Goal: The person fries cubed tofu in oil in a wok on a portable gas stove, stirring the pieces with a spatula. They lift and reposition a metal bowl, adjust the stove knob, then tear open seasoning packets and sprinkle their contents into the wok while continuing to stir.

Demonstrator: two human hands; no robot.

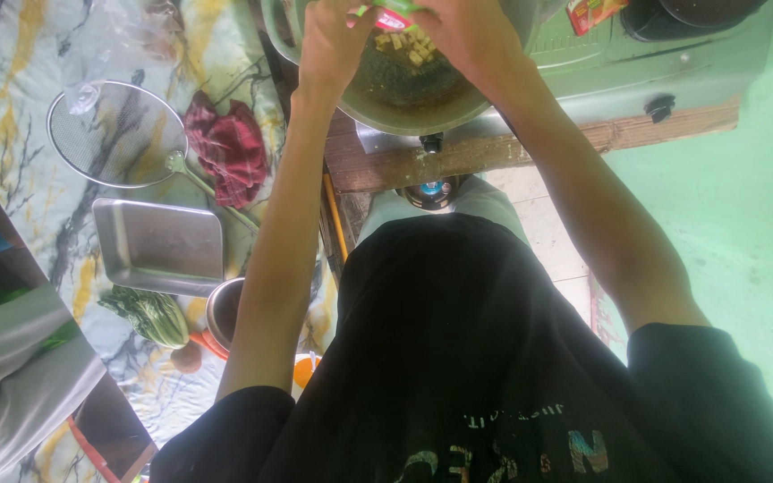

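While both arms reach straight out from the body, the wok [404, 98] sits on the stove [637, 63] beneath the hands. The left hand [337, 40] and right hand [467, 36] meet above it, each pinching a small red-and-green packet [391, 16] held between them over pale food cubes [409, 46].

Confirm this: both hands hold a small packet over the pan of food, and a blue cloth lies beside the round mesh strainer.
Not quite. The head view shows the cloth beside the mesh strainer is red. Both hands, left and right, do hold the packet over the pan.
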